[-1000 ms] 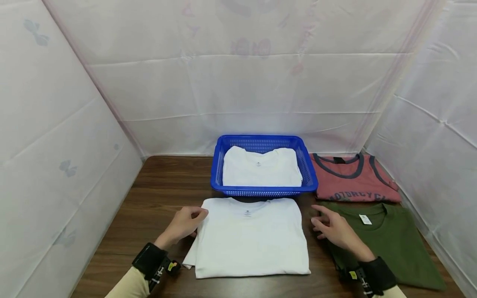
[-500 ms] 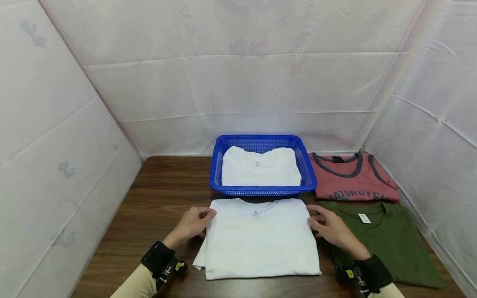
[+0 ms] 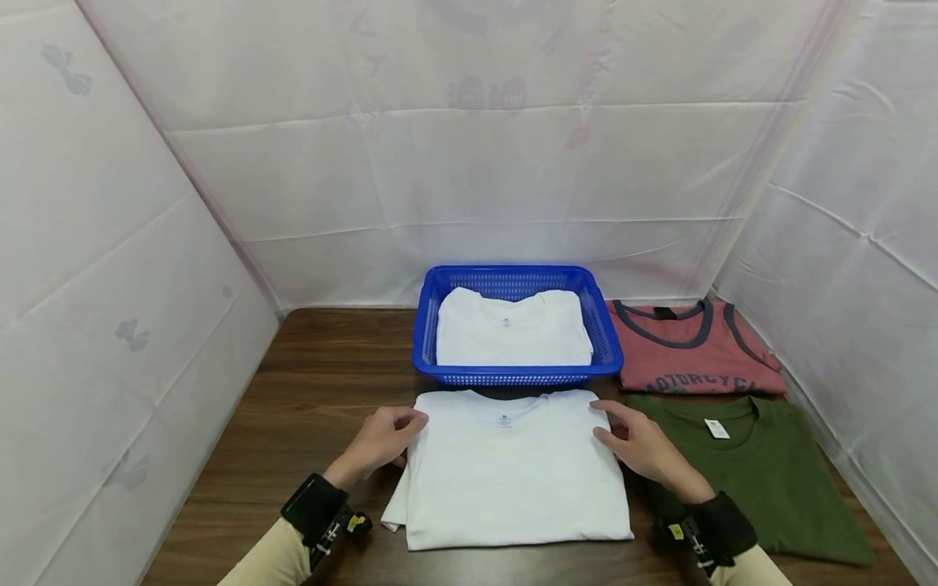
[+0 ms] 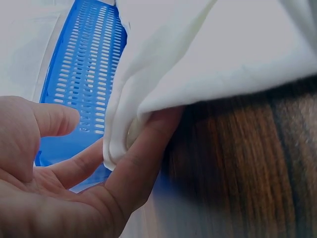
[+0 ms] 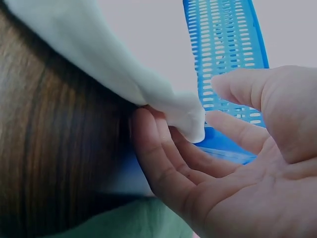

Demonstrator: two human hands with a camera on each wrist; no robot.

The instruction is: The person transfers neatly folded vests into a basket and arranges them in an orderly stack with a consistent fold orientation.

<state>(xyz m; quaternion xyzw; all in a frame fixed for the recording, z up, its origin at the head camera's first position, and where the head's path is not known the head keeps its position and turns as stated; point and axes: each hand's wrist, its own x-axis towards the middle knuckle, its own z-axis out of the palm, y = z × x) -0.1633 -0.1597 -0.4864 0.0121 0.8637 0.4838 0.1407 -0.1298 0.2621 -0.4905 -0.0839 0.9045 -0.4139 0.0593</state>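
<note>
**Folded white T-shirt held at both top corners**

We see a white T-shirt (image 3: 513, 468), folded into a flat rectangle with a small neck label we cannot read, lying near the front edge of the table (image 3: 308, 382), just in front of a blue basket (image 3: 516, 376). Our left hand (image 3: 377, 443) has fingers slipped under its upper left corner, thumb lifted clear; our right hand (image 3: 641, 448) cups the upper right corner likewise. A pink shirt (image 3: 696, 354) at the right edge reads partly "OTORCYCL".
</note>
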